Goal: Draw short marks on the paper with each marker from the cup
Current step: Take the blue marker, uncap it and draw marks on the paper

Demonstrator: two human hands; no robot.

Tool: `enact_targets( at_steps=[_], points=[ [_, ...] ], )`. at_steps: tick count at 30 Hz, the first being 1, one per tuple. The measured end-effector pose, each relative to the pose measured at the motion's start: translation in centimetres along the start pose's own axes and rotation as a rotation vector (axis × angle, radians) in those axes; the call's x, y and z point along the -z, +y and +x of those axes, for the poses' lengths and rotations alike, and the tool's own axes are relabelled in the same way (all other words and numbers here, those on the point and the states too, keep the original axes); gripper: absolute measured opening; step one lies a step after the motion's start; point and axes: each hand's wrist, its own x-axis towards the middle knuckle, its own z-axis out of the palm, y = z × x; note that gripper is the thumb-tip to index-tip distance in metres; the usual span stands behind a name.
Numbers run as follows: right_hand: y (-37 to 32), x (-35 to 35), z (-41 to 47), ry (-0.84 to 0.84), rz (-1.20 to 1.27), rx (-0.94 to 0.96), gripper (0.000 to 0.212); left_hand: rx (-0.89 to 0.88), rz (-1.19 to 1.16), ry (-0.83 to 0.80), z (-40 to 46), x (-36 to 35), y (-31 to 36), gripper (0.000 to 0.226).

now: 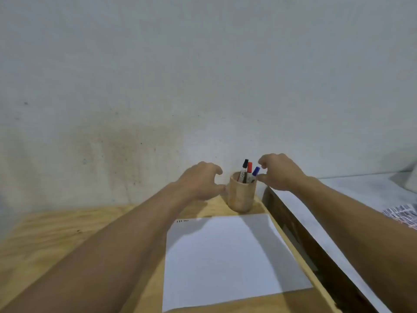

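Markers are all in the cup [242, 195] as I read it: a black-capped marker [244, 168], a red-capped marker [249, 170] and a blue-capped marker [255, 173] stand together, caps up, just right of the frame's centre. My left hand [200, 180] sits just left of the cup, fingers curled and spread, thumb near the rim but grasping nothing. My right hand [278, 171] hovers just right of the markers, fingers bent into a loose pinch close to the blue cap; whether a fingertip touches it I cannot tell, and nothing is held. The paper [230, 258] lies flat on the wooden table [67, 233] in the lower centre, nearer to me than the cup. Its top left edge carries a short row of small dark marks [182, 220]; their colour is too small to read. I judge at most one marker's strokes done, with the others' marks left to make.
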Motion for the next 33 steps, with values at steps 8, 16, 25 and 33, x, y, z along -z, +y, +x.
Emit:
enact_targets(
  at_steps=[8, 16, 25, 33],
  points=[
    [0.3, -4.0, 1.5, 0.032, 0.332, -0.268, 0.039, -0.086, 0.026, 0.051, 2.1, -4.8, 1.2, 0.039],
    [0.4, -5.9, 2.2, 0.127, 0.528, -0.300, 0.024, -0.146, 0.044, 0.089, 2.6, -7.1, 0.4, 0.036],
    [1.0, -6.7, 2.2, 0.167, 0.588, -0.302, 0.024, -0.105, -0.203, 0.296, 3.2, -8.9, 0.6, 0.026],
    [0.8, -6.8, 2.2, 0.178, 0.624, -0.290, 0.022, 0.004, -0.450, 0.463, 4.0, -11.0, 0.8, 0.037]
  ],
)
